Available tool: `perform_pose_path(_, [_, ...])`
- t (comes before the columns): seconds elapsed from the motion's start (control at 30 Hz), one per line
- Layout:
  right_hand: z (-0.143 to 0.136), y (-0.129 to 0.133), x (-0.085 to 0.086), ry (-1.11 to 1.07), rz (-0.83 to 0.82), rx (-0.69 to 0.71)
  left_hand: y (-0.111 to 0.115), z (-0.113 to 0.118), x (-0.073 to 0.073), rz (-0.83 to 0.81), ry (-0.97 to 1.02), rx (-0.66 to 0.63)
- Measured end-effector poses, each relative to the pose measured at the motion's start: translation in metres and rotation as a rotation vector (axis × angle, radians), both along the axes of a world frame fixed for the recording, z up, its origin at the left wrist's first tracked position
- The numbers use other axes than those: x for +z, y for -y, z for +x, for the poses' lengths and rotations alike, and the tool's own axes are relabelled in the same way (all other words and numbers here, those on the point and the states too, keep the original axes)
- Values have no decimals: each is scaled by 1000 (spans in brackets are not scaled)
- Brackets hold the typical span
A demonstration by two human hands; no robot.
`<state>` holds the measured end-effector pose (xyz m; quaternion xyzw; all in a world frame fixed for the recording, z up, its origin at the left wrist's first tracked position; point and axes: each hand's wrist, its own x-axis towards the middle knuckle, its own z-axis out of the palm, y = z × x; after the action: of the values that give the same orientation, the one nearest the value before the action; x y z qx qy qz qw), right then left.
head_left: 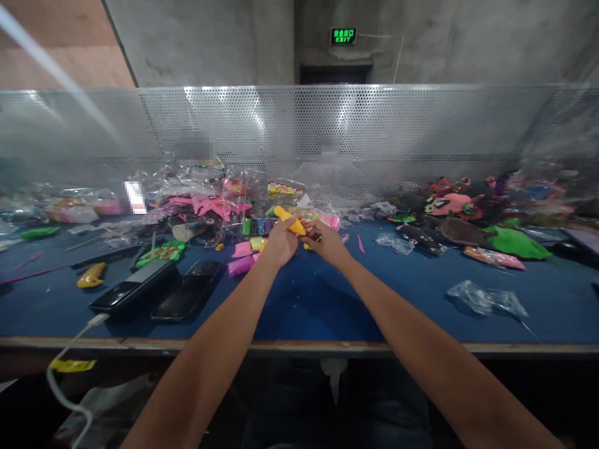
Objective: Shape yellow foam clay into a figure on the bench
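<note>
A yellow, elongated piece [289, 219] is held over the middle of the blue table [318, 305]. My left hand [282, 242] has its fingers wrapped round the piece, whose rounded end sticks out up and to the left. At its lower right end, the bent fingers of my right hand [326, 239] are pinched close to it; whether they grip the piece or something small is hidden. Pink and purple packets [241, 264] lie just left of my left hand. Small coloured packets [259, 226] stand behind them.
A black phone [188, 290] and a power bank [133, 288] with a white cable [70, 349] lie front left. Crumpled clear wrap [486, 298] is front right. Colourful soft figures [453, 206] and plastic bags crowd the back, before a perforated metal screen [281, 118].
</note>
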<state>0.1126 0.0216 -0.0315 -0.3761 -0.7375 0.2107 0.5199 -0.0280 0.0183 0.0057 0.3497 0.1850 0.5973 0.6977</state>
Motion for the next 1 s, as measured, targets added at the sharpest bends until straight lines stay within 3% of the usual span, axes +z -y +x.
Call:
perform_pose_path(0.17, [4,-2,3,158,9,-90,0,0,2,-41,92,84])
perform_pose_path(0.4, [2,-1,4,356,95,-214,-10,-3,-5,-31,22,215])
perform_pose_path(0.83, [10,-2,8,410,154,-227,-8,0,-9,69,-77,249])
perform_pose_path(1.0, [7,2,8,359,99,-213,-7,-2,-4,-26,-9,232])
